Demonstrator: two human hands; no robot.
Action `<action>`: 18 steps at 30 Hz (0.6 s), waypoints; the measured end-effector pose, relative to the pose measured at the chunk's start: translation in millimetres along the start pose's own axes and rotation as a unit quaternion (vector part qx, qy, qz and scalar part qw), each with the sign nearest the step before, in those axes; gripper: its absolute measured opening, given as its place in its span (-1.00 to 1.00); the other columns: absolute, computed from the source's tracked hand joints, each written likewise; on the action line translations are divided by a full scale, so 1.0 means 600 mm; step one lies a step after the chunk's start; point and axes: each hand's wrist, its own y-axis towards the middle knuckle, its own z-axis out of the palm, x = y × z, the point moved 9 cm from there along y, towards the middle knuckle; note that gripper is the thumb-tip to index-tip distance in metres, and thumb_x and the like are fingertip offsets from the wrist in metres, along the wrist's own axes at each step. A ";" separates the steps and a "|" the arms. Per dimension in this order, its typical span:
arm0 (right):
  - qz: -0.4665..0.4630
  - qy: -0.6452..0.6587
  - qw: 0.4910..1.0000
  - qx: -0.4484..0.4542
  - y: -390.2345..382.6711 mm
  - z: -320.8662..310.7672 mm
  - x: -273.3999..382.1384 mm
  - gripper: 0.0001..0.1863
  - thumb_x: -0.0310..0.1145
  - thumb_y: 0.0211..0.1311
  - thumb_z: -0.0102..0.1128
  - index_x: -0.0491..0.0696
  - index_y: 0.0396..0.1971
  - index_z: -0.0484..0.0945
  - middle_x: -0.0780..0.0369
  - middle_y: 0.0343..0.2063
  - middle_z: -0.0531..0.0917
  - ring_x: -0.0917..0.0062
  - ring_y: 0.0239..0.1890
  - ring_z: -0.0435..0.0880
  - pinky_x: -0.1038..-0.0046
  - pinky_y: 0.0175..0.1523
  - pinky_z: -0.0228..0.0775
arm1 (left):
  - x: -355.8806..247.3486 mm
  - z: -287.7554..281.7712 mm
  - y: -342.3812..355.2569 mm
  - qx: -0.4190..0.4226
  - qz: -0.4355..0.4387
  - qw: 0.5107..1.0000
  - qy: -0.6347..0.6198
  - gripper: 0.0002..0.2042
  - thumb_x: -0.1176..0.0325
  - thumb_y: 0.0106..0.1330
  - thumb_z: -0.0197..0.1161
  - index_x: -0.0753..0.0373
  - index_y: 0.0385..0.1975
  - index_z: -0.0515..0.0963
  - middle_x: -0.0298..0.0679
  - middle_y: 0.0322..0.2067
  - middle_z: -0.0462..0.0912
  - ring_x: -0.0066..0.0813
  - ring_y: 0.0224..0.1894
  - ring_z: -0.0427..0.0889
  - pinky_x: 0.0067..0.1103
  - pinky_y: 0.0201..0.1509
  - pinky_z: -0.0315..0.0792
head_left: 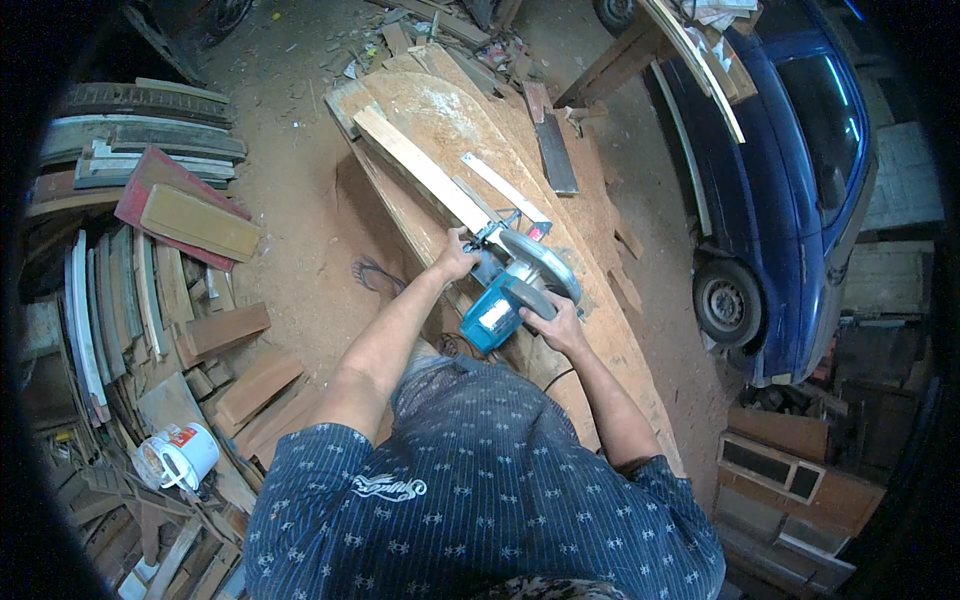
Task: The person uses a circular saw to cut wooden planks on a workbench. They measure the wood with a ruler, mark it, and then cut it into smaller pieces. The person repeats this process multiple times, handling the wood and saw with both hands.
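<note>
A teal circular saw with a grey blade guard rests near the middle of the bench. My right hand is wrapped round its dark rear handle. A long pale wooden plank runs from the saw's front toward the far left of the bench. Beside the saw's base, my left hand is closed at the plank's left edge; its fingertips are partly hidden. A slim whitish strip lies to the right of the plank. The blade's lower part is out of sight.
Sawdust covers the wooden bench. A dark board lies toward its far right. Stacked planks and a white bucket stand left; a blue car is parked right. A sandal shows on the floor.
</note>
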 end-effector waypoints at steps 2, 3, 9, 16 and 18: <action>0.012 -0.011 1.000 -0.001 0.002 -0.003 -0.023 -0.52 -0.10 0.10 0.49 -0.17 -0.10 0.72 0.14 -0.33 0.77 0.48 -0.25 0.71 0.36 -0.04 0.52 | -0.004 0.007 0.000 0.010 -0.002 1.000 -0.009 -0.11 0.57 0.14 0.33 0.42 0.42 -0.11 0.18 0.11 0.53 -0.20 0.06 0.62 -0.42 0.14 0.53; 0.015 -0.016 1.000 0.003 0.005 0.001 -0.019 -0.51 -0.10 0.10 0.49 -0.18 -0.10 0.72 0.13 -0.33 0.78 0.48 -0.25 0.71 0.36 -0.04 0.52 | -0.001 0.000 0.002 0.002 0.005 1.000 -0.003 -0.14 0.55 0.15 0.34 0.43 0.40 -0.07 0.16 0.10 0.54 -0.20 0.06 0.62 -0.42 0.14 0.53; 0.003 -0.074 0.996 -0.039 -0.023 -0.025 0.023 -0.44 -0.04 0.02 0.49 -0.18 -0.09 0.70 0.00 -0.33 0.76 0.23 -0.21 0.77 0.30 -0.01 0.54 | -0.005 0.014 -0.018 -0.032 -0.005 0.996 0.087 -0.39 0.40 0.16 0.38 0.45 0.18 0.29 0.03 -0.03 0.59 -0.26 0.01 0.61 -0.40 0.14 0.50; 0.000 -0.142 0.989 -0.041 -0.180 -0.113 0.017 -0.41 -0.13 -0.05 0.41 -0.17 -0.02 0.62 -0.10 -0.25 0.72 0.03 -0.19 0.74 0.16 -0.02 0.54 | -0.065 0.200 -0.112 0.026 0.055 0.992 0.107 -0.49 0.38 0.17 0.38 0.38 0.10 0.39 0.02 -0.06 0.60 -0.24 0.03 0.60 -0.40 0.21 0.45; 0.000 -0.104 0.993 -0.059 -0.197 -0.120 0.028 -0.42 -0.18 -0.05 0.38 -0.17 0.00 0.60 -0.10 -0.27 0.71 0.01 -0.19 0.73 0.15 -0.03 0.54 | -0.065 0.226 -0.108 0.045 0.069 0.991 0.109 -0.49 0.39 0.17 0.38 0.36 0.12 0.39 0.01 -0.05 0.61 -0.22 0.03 0.60 -0.40 0.21 0.45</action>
